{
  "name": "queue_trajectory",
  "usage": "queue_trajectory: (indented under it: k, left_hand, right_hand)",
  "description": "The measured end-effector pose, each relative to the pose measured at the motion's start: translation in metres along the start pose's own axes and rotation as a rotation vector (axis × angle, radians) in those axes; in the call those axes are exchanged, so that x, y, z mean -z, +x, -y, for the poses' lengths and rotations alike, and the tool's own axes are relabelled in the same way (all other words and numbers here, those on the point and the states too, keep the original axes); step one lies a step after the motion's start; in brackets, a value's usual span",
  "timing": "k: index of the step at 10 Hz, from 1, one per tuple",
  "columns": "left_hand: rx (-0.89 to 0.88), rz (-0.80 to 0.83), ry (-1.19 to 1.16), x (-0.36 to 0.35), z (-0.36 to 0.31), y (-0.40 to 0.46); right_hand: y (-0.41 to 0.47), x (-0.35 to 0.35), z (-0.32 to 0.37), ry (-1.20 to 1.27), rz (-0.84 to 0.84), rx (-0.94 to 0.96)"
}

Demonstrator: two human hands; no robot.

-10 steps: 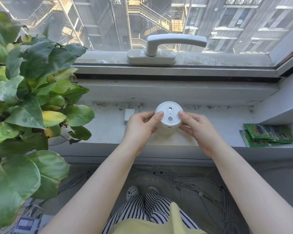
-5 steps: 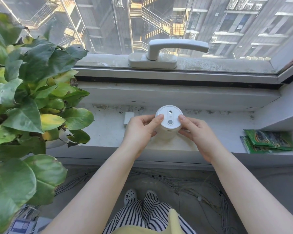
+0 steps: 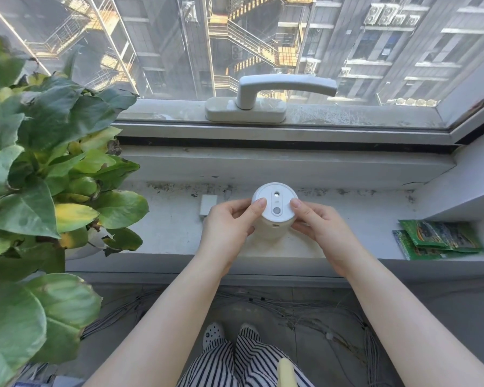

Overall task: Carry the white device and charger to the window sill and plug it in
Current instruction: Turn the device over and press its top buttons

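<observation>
A round white device [image 3: 274, 208] stands upright on the window sill [image 3: 168, 233], its flat top showing two small round marks and a port low on its near side. My left hand [image 3: 229, 227] grips its left side with the thumb on the top rim. My right hand [image 3: 319, 227] grips its right side the same way. A small white rectangular charger block [image 3: 207, 205] lies on the sill just left of my left hand. No cable is visible between the block and the device.
A large leafy potted plant [image 3: 48, 169] fills the left side and overhangs the sill. Green packets [image 3: 439, 238] lie on the sill at the right. The window handle [image 3: 263, 101] is behind. Tangled thin cables [image 3: 319, 317] cover the floor below.
Both hands have stayed on the device. The device has tipped from leaning toward me to standing upright on the sill.
</observation>
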State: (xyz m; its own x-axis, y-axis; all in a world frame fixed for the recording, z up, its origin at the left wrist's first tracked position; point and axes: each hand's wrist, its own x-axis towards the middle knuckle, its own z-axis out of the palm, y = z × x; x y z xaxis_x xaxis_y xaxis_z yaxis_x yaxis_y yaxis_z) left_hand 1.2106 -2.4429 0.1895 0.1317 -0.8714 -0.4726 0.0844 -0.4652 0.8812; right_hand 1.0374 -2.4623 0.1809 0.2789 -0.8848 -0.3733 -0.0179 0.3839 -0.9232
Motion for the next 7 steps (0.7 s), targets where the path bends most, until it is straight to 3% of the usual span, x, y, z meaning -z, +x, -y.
queue_trajectory:
  k: [7]
  left_hand:
    - [-0.087, -0.008, 0.113, 0.0054, 0.0032, 0.0018]
  right_hand:
    - [0.0012, 0.0018, -0.0001, -0.111, -0.031, -0.026]
